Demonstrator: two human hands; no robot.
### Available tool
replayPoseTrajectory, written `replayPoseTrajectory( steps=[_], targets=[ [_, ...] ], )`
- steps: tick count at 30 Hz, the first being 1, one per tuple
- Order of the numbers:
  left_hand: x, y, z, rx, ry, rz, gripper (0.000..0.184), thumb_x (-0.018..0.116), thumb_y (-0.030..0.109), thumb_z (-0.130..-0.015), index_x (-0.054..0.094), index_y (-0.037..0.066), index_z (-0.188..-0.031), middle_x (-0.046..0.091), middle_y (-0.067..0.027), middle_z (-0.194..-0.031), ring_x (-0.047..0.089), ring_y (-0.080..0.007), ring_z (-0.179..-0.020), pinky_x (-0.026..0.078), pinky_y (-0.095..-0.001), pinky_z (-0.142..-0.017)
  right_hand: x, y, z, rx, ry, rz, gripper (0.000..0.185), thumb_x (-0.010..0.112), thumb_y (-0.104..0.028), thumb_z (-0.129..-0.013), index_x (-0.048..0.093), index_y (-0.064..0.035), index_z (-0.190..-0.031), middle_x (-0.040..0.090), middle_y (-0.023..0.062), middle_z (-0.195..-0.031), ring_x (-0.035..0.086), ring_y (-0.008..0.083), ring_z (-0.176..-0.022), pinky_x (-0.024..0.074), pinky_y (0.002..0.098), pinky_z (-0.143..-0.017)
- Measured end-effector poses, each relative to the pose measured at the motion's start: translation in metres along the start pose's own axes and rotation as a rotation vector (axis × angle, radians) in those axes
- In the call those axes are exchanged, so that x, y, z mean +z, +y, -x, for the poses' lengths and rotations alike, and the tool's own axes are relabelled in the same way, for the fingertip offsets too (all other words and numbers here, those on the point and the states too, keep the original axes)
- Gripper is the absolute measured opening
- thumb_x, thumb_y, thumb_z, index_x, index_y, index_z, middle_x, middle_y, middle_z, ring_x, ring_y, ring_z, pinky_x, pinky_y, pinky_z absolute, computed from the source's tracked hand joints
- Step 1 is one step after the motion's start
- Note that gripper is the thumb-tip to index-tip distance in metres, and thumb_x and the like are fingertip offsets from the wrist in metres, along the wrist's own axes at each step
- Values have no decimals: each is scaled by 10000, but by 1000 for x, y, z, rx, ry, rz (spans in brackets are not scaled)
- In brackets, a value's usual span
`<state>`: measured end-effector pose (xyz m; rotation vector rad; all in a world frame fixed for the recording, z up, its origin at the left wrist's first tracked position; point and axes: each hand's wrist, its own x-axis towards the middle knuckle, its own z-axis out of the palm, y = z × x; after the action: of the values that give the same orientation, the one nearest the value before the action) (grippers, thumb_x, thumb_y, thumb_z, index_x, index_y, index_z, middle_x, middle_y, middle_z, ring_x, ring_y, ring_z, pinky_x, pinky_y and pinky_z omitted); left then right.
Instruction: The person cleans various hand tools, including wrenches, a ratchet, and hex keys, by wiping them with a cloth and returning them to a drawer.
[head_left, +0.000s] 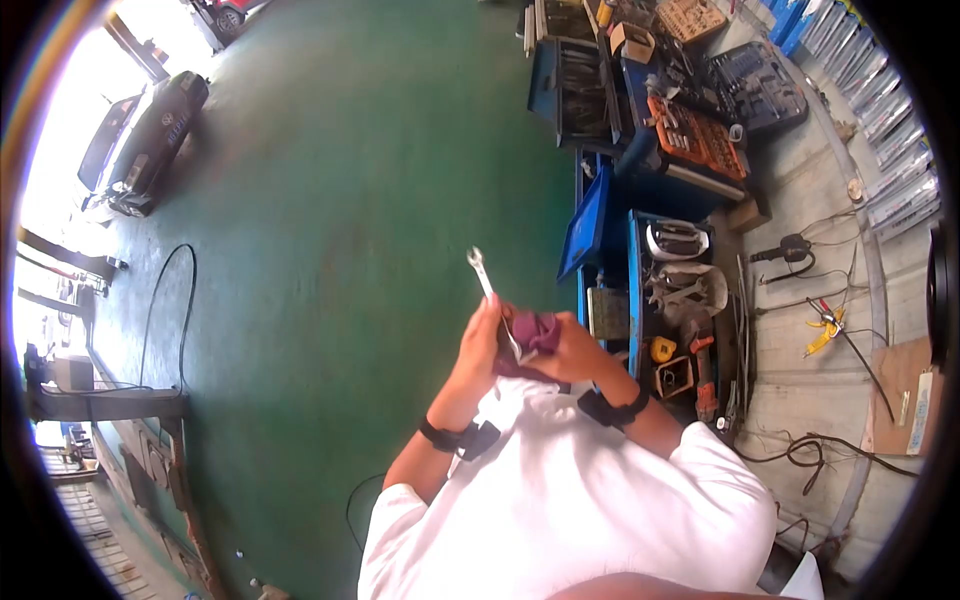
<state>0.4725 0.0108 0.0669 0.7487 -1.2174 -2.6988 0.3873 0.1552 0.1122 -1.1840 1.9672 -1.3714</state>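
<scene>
A silver combination wrench (482,274) sits in front of my chest, its open jaw pointing up and forward. My left hand (480,338) is closed around its middle, with the thumb along the shaft. A crumpled maroon cloth (540,332) wraps around the wrench's lower part. My right hand (572,352) is closed on this cloth, near the wrench's lower end. Some of the fingers of both hands are hidden behind the cloth.
To the right stand a blue tool cart (634,290) with tools and a drawer cabinet (575,95). An orange socket set (697,137) lies on a bench. A black car (158,140) is at the far left, and a cable (190,300) lies on the green floor.
</scene>
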Motion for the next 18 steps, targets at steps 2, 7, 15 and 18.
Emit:
replayPoseTrajectory(
  steps=[2,7,15,18],
  targets=[
    [-4,4,-7,43,41,161,326,459,389,-1041,481,102,-888,481,-10,-779,477,-128,-698,419,-275,-612,3,4,-2,-20,69,40,236,791,-200,-755,659,-52,-882,655,122,-779,627,310,-667,510,355,-664],
    [-30,8,-25,162,-16,221,319,436,401,-1043,462,123,-888,443,3,-730,446,-142,-615,405,-266,-561,-1,33,-8,135,464,-325,184,722,-179,-844,680,-28,-939,652,121,-777,626,178,-663,491,297,-661],
    [-1,-20,-68,-38,-385,-889,237,468,274,-1026,533,67,-1123,529,-63,-578,529,-181,-413,427,-310,-434,-29,92,2,288,448,-177,256,730,-249,-859,607,-27,-828,578,36,-686,527,117,-681,461,286,-654],
    [33,-4,-79,-4,-532,-1160,253,492,277,-1022,546,54,-1127,547,-83,-564,549,-185,-428,427,-339,-452,-50,129,6,193,569,-371,244,735,-235,-863,624,-21,-905,634,50,-810,568,119,-737,486,287,-726]
  ],
)
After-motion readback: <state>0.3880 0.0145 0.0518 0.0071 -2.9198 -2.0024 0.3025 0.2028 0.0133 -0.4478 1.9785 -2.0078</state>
